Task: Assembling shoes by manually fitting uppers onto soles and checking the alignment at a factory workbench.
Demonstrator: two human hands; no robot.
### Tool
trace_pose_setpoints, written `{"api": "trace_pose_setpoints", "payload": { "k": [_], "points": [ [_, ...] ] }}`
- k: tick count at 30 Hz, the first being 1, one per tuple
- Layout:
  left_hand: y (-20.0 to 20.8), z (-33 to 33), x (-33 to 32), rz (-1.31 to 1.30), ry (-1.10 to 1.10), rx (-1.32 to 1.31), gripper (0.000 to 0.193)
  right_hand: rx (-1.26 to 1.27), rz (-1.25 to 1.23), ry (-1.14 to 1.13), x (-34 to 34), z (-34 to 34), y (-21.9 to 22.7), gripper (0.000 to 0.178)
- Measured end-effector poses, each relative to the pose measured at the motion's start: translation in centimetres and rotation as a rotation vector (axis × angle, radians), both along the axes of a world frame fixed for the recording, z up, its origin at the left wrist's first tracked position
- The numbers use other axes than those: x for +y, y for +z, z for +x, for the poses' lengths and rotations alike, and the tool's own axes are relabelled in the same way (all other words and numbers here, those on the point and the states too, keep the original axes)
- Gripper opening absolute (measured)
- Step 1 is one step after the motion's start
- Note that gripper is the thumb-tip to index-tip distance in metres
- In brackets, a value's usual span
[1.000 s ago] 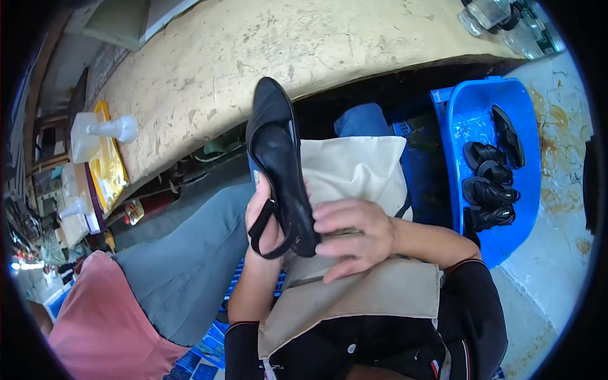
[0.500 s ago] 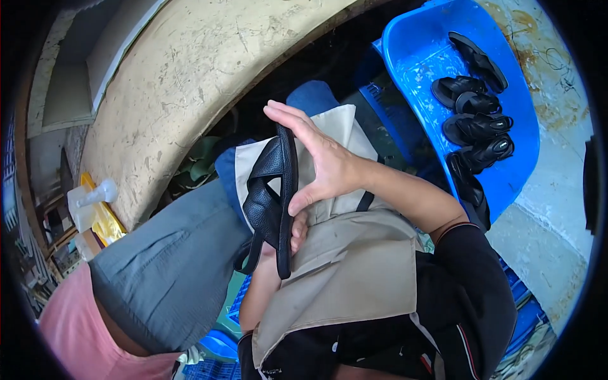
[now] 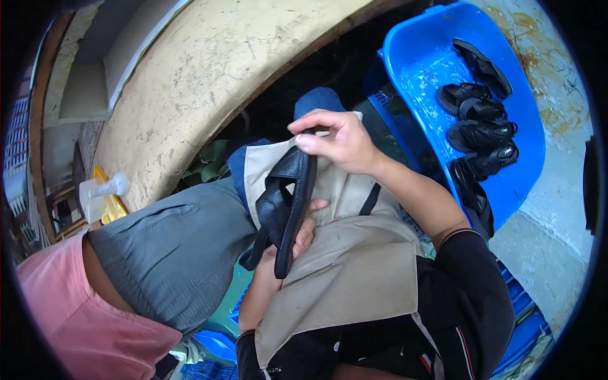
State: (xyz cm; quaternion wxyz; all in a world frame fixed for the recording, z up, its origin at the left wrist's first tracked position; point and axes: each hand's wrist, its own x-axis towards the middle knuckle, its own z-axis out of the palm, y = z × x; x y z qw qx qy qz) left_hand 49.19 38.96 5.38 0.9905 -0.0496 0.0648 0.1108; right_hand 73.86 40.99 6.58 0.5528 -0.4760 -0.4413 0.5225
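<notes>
A black sandal (image 3: 277,209) with crossed straps and a heel strap is held on edge over my beige apron. My left hand (image 3: 306,233) grips it low down; its fingers show beside the sole, and the sandal hides the rest. At the sandal's upper end, my right hand (image 3: 345,144) is closed, thumb and bent fingers pinching around the tip of the sole.
Several black sandals lie in a blue tub (image 3: 415,95) at the right. A worn beige tabletop (image 3: 209,76) curves across the far left. Close on my left sits a person in grey trousers (image 3: 177,247) and a pink top. Blue crates (image 3: 516,316) stand at lower right.
My right hand has gone from spread wide along the sole to pinching its upper end. The sandal has shifted slightly right in view, still in my left hand.
</notes>
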Motion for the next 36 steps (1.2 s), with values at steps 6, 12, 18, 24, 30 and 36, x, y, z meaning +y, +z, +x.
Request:
{"api": "trace_pose_setpoints", "payload": {
  "k": [6,12,18,24,30,36],
  "points": [
    [0.6,-10.0,-2.8,0.165,0.018,0.348,0.048,0.351,-0.365,0.124,0.0,-2.0,-1.1,0.024],
    [3.9,-25.3,-14.1,0.396,0.022,1.344,0.031,0.231,-0.335,0.106,2.6,-5.1,-0.5,0.026],
    [0.7,-37.2,-37.1,-0.251,0.791,1.506,0.040,0.327,-0.349,0.202,2.5,-6.8,-0.8,0.026],
    [-1.4,-36.0,-44.4,-0.037,0.395,2.424,0.042,0.121,-0.448,0.227,2.4,-8.0,-2.0,0.025],
    [-4.8,-25.4,-24.8,0.783,0.311,2.438,0.028,0.014,-0.222,0.347,4.5,-6.2,-3.6,0.014],
    [0.1,-9.9,-11.6,1.234,0.326,1.865,0.024,-0.350,-0.037,0.009,-0.8,5.8,-0.8,0.011]
  ]
}}
